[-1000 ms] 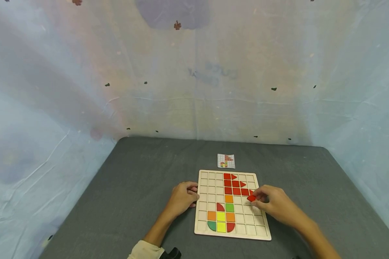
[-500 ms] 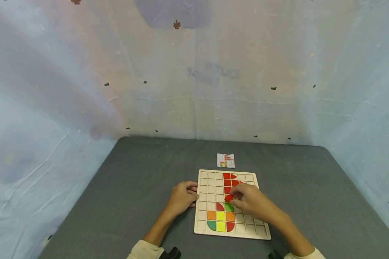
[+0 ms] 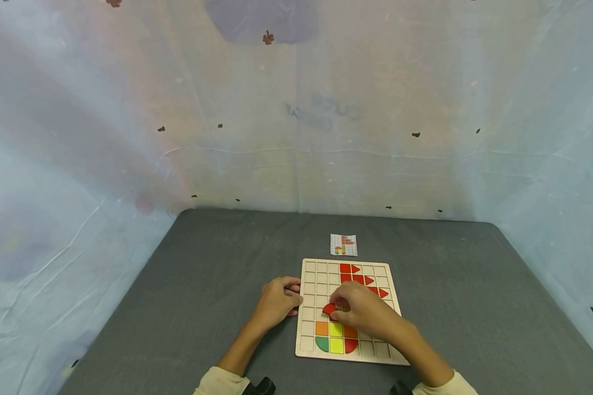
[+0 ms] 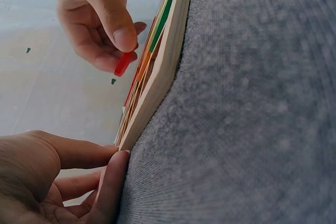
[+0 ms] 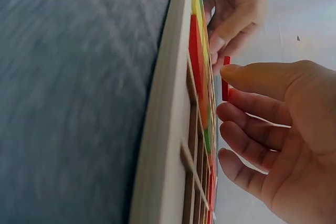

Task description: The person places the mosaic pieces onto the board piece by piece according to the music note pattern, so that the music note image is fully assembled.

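Note:
A wooden grid board lies on the table with coloured tiles set in its cells. At its left edge my left hand pinches the rim between thumb and fingers; the left wrist view shows this hand too. My right hand is over the middle of the board. Between its thumb and forefinger it holds a red quarter-circle tile. In the right wrist view that tile stands edge-on, just off the board. The right hand and forearm hide some cells.
Beyond the board a small pattern card lies on the dark grey table. Red squares and triangles fill part of the upper rows. Yellow, orange and green tiles sit lower down. A pale sheet hangs behind the table.
My right hand has carried the red quarter-circle tile leftward from the board's right side to above its middle left. My left hand has stayed at the left rim.

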